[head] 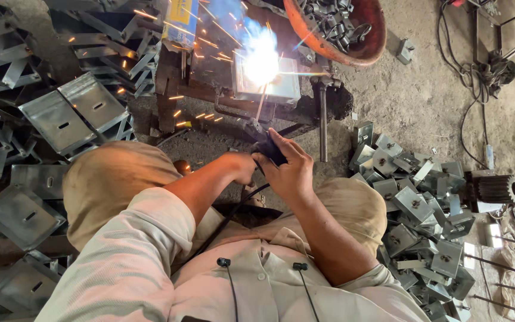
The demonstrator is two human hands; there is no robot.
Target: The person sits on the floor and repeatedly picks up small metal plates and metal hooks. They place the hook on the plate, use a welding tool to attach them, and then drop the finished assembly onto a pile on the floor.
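Note:
Both hands meet in front of me on a black welding torch handle [269, 149]. My right hand [290, 170] wraps it from the right and my left hand [241, 167] steadies it from the left. The torch reaches up toward a square metal plate [275, 89] on a dark work stand [204, 83], where a bright white arc [261, 56] burns and throws orange sparks leftward. A black cable [233, 211] runs from the handle down across my lap.
Welded steel brackets with slotted plates [61, 119] pile up on the left. A heap of small square plates with nuts [418, 209] lies on the right. An orange basin of metal parts [344, 27] sits at top. Cables [472, 71] and a gear [502, 189] lie on the concrete floor.

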